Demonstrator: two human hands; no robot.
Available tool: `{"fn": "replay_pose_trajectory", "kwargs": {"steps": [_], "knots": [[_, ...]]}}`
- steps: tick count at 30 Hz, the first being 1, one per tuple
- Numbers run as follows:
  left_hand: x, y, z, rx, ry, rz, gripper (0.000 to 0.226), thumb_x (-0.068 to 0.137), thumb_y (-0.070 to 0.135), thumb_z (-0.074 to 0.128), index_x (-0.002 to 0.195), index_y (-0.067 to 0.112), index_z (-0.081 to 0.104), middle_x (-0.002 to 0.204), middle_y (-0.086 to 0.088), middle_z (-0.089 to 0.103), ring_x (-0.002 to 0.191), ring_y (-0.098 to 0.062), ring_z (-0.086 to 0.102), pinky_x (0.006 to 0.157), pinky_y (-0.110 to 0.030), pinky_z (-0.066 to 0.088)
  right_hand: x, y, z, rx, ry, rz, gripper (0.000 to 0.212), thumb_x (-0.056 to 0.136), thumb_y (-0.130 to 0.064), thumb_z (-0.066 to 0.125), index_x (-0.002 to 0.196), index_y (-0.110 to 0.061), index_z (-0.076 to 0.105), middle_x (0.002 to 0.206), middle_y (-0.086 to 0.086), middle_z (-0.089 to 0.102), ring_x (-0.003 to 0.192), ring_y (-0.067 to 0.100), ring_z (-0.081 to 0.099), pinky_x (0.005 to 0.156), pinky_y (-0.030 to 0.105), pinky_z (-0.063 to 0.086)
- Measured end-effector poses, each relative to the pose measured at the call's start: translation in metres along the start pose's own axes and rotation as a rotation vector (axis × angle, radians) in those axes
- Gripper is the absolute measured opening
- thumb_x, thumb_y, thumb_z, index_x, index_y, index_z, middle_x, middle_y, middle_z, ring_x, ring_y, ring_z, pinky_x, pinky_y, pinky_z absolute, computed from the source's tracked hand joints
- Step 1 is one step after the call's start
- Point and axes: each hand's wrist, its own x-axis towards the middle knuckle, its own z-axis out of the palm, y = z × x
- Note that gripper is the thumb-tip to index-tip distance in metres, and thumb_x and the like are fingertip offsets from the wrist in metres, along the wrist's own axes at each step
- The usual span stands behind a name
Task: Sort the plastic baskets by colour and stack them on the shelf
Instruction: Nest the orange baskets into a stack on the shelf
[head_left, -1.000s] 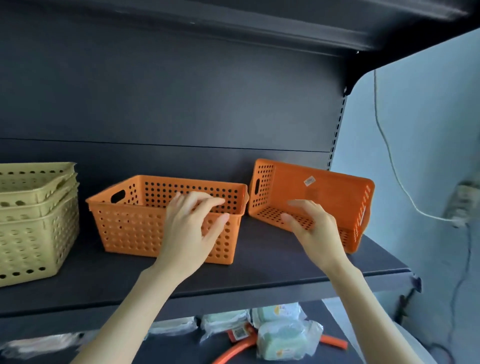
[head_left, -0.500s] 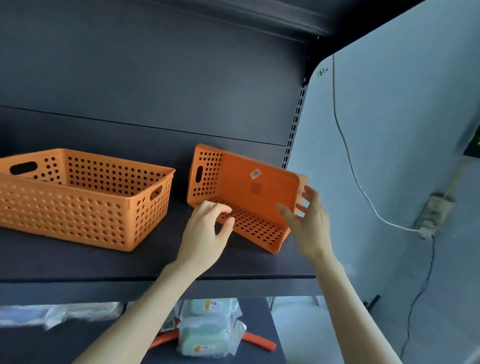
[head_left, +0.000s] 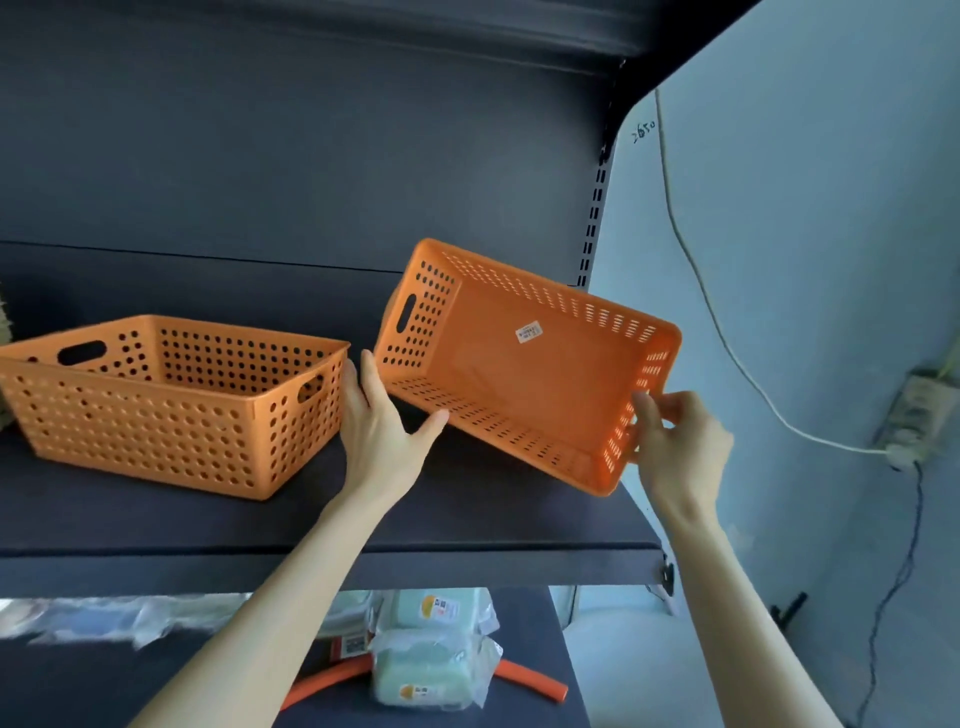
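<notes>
Gripping 1 tilted orange basket (head_left: 524, 374) — left hand (head_left: 382, 421), right hand (head_left: 680, 447) — 2 baskets total.

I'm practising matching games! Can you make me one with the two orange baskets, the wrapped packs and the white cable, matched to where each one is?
Things:
1. tilted orange basket
2. upright orange basket
3. wrapped packs
4. white cable

Places:
A. on the lower shelf
B. standing on the upper shelf
C. running down the wall
D. held between the left hand and right hand

Pairs: 1-D, 2-B, 3-A, 4-C
</notes>
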Motion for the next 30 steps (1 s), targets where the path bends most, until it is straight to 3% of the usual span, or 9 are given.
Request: {"fn": "replay_pose_trajectory", "kwargs": {"steps": [3,6,8,10,14,16,21,25,30], "knots": [[0.011,0.008,-0.007,-0.167,-0.001,-0.023,0.107,0.078,0.036,0.071,0.148,0.01,-0.006,0.158,-0.014,0.002,0.145,-0.024,0.002,0.114,-0.039,0.007,0.001,-0.004,-0.019,0.047,0.04,-0.018,0.02,0.088,-0.033,0.059,0.07,-0.028,0.052,0.074,-0.01,0.063,0.083,0.031,0.067,0.074,0.05,0.056],[0.016,0.018,-0.02,-0.318,-0.027,0.014,0.1,0.077,0.033,0.072,0.149,0.017,0.003,0.15,-0.007,0.035,0.137,-0.02,0.033,0.112,-0.037,0.025,0.0,-0.012,-0.028,0.139,0.066,-0.031,0.017,0.09,-0.027,0.059,0.077,-0.017,0.056,0.079,0.004,0.067,0.076,0.027,0.067,0.055,0.031,0.058],[0.014,0.023,-0.036,-0.363,0.021,0.1,0.087,0.073,0.03,0.076,0.14,0.026,0.022,0.135,0.003,0.048,0.125,-0.013,0.045,0.107,-0.038,0.035,-0.003,-0.014,-0.026,0.199,0.078,-0.019,0.017,0.09,-0.027,0.06,0.076,-0.018,0.056,0.076,0.001,0.066,0.072,0.022,0.067,0.06,0.037,0.059],[0.012,0.027,-0.058,-0.409,0.066,0.161,0.08,0.063,0.033,0.081,0.126,0.035,0.032,0.13,0.0,0.046,0.119,-0.012,0.048,0.101,-0.036,0.042,-0.007,-0.018,-0.021,0.26,0.066,-0.007,0.018,0.09,-0.029,0.06,0.073,-0.022,0.057,0.074,-0.004,0.066,0.072,0.019,0.068,0.071,0.042,0.057],[0.011,0.029,-0.105,-0.437,0.125,0.285,0.08,0.054,0.044,0.086,0.113,0.042,0.032,0.131,-0.002,0.038,0.123,-0.013,0.044,0.099,-0.026,0.042,-0.021,-0.036,0.0,0.495,-0.049,-0.048,0.013,0.091,-0.022,0.06,0.078,-0.022,0.061,0.077,-0.008,0.068,0.066,0.001,0.064,0.069,0.03,0.053],[0.011,0.026,-0.128,-0.461,0.142,0.347,0.078,0.056,0.051,0.081,0.112,0.04,0.028,0.127,-0.003,0.045,0.12,-0.013,0.049,0.101,-0.025,0.041,-0.03,-0.05,0.015,0.614,-0.168,-0.092,0.01,0.092,-0.018,0.059,0.094,-0.025,0.066,0.087,-0.009,0.07,0.078,0.003,0.065,0.074,0.027,0.053],[0.022,0.006,-0.184,-0.483,0.211,0.335,0.08,0.056,0.058,0.078,0.118,0.039,0.032,0.127,0.01,0.046,0.121,-0.005,0.049,0.1,-0.024,0.043,-0.051,-0.097,0.055,0.725,-0.468,-0.283,0.056,0.086,-0.022,0.061,0.138,-0.031,0.041,0.125,-0.025,0.058,0.119,0.003,0.056,0.094,0.024,0.049],[0.037,-0.023,-0.237,-0.483,0.247,0.311,0.079,0.057,0.045,0.079,0.12,0.04,0.031,0.128,0.014,0.045,0.123,-0.002,0.046,0.1,-0.031,0.042,-0.072,-0.132,0.095,0.728,-0.639,-0.379,0.086,0.075,-0.013,0.074,0.144,-0.03,0.028,0.136,-0.022,0.051,0.126,0.005,0.05,0.093,0.02,0.048],[0.059,-0.069,-0.291,-0.466,0.249,0.291,0.073,0.06,0.038,0.075,0.118,0.049,0.032,0.133,0.005,0.046,0.125,-0.014,0.047,0.106,-0.045,0.037,-0.111,-0.163,0.155,0.72,-0.637,-0.362,0.091,0.065,-0.007,0.079,0.141,-0.021,0.032,0.132,-0.009,0.055,0.117,0.005,0.057,0.084,0.015,0.05]]}}
